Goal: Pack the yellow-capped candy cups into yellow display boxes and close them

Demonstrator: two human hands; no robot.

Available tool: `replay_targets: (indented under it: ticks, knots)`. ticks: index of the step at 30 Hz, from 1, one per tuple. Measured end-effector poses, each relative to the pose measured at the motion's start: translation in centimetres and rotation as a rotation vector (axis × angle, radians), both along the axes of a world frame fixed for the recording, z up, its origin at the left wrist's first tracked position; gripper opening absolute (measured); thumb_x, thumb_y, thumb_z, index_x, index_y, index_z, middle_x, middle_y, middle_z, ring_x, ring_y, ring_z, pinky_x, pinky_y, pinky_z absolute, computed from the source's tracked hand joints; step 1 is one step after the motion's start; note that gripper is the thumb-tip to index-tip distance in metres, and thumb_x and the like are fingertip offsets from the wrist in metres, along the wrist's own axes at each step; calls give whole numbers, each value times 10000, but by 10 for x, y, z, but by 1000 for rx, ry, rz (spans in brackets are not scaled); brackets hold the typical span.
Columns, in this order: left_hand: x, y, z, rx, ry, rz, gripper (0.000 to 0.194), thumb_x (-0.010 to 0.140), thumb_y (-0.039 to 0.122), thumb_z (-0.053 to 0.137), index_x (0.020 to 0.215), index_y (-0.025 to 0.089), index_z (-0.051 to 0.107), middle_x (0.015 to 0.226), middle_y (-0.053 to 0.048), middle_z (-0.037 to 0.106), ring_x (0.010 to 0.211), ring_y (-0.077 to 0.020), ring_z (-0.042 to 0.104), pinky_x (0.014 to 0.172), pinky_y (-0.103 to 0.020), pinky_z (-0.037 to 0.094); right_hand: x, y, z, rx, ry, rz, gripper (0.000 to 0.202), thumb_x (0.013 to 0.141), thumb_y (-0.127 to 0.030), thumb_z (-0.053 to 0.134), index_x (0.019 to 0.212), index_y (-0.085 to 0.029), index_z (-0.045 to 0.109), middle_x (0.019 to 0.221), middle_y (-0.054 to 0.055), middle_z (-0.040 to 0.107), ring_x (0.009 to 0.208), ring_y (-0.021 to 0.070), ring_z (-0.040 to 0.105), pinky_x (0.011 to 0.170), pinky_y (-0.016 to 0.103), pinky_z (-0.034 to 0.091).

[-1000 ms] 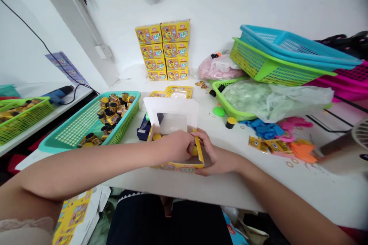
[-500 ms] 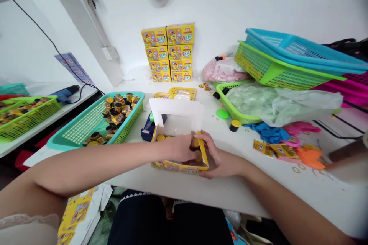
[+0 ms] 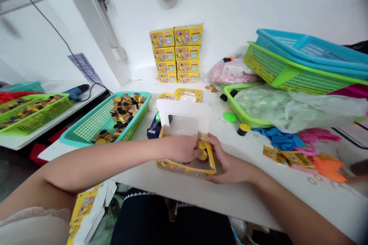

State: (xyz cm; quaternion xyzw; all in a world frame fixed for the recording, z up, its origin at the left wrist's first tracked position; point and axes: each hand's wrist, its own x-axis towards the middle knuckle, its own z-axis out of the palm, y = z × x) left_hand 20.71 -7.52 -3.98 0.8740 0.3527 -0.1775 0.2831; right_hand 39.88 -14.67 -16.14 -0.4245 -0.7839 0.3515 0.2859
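Observation:
An open yellow cardboard box (image 3: 178, 166) with a raised white windowed lid (image 3: 184, 109) sits at the table's front edge. My left hand (image 3: 185, 148) reaches down into it, fingers curled and partly hidden, so what they hold is unclear. Beside those fingertips, small canisters with yellow caps (image 3: 202, 155) stand at the box's right end. My right hand (image 3: 225, 162) grips the right side wall from outside, thumb low and fingers at the upper edge.
A turquoise basket (image 3: 69, 136) of wrapped canisters lies left, a blue tape dispenser (image 3: 153, 130) behind the box. Finished-looking yellow boxes (image 3: 188, 54) are stacked by the wall. At right are stacked baskets (image 3: 299, 71), a lone canister (image 3: 243, 129) and coloured balloon-like pieces (image 3: 277, 138).
The view has shifted, so everything appears further right. My left hand has drawn slightly back from the box's right end, exposing the yellow-capped canisters. My right hand keeps its hold.

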Motion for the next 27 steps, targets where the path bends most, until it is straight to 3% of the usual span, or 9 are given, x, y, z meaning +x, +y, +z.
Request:
replay_targets:
  ticks: [4, 6, 8, 9, 12, 15, 17, 22, 27]
  knots:
    - [-60, 23, 66, 276, -157, 80, 305, 881, 501, 494, 1048, 266, 592, 991, 8, 708, 867, -193, 667, 763, -286, 493, 4, 0, -4, -23, -48, -27, 1034, 711, -427, 749, 1434, -376, 12, 1541, 111, -75, 1476, 430, 57, 1152, 616, 207]
    - [-103, 56, 81, 429, -211, 389, 415, 923, 537, 361, 1205, 270, 507, 1096, -3, 685, 873, -177, 668, 716, -265, 507, 6, 1, -8, -17, -42, -31, 1037, 707, -431, 755, 1435, -395, 18, 1552, 96, -68, 1474, 431, 80, 1155, 622, 208]
    - [-144, 96, 72, 534, -74, 614, 603, 885, 562, 413, 1379, 224, 343, 1316, -76, 584, 945, -201, 653, 753, -286, 525, 7, 3, -12, -4, -37, -34, 1061, 695, -426, 769, 1437, -421, 10, 1563, 83, -63, 1473, 442, 71, 1154, 637, 207]
    - [-160, 115, 60, 502, -3, 648, 693, 858, 554, 465, 1413, 170, 306, 1359, -142, 544, 955, -239, 654, 748, -319, 538, 8, 4, -14, 3, -38, -35, 1071, 690, -417, 773, 1437, -430, 5, 1565, 80, -58, 1470, 453, 71, 1151, 646, 208]
    - [-188, 157, 13, 445, 78, 607, 788, 815, 493, 584, 1473, 199, 265, 1425, -148, 481, 1101, -283, 605, 880, -368, 517, 10, 5, -19, 12, -52, -42, 1066, 691, -392, 770, 1433, -441, 6, 1564, 77, -38, 1459, 483, 67, 1143, 669, 198]
    - [-199, 176, -22, 428, 121, 546, 697, 879, 444, 546, 1480, 224, 269, 1502, -150, 354, 1241, -310, 500, 991, -485, 449, 12, 6, -23, 18, -59, -48, 1054, 691, -385, 765, 1430, -442, 16, 1563, 68, -21, 1459, 488, 42, 1148, 674, 163]
    - [-208, 180, -29, 388, 169, 494, 695, 844, 455, 585, 1455, 237, 336, 1499, -150, 335, 1243, -328, 489, 998, -519, 435, 12, 6, -25, 27, -45, -55, 1063, 680, -373, 773, 1433, -441, 27, 1563, 66, -5, 1461, 485, 51, 1162, 649, 157]
    - [-241, 175, -21, 276, 321, 364, 910, 580, 538, 711, 1422, 351, 422, 1489, -114, 329, 1268, -406, 462, 1047, -487, 395, 12, 6, -23, -10, -21, -67, 1054, 676, -359, 776, 1443, -446, 60, 1589, 51, -25, 1467, 467, 99, 1160, 607, 238]
    - [-250, 171, -28, 299, 400, 332, 901, 483, 484, 742, 1345, 345, 519, 1503, -139, 285, 1308, -537, 339, 1040, -618, 329, 12, 6, -22, -20, -7, -50, 1074, 673, -338, 781, 1450, -429, 45, 1591, 56, -76, 1464, 475, 96, 1152, 609, 259]
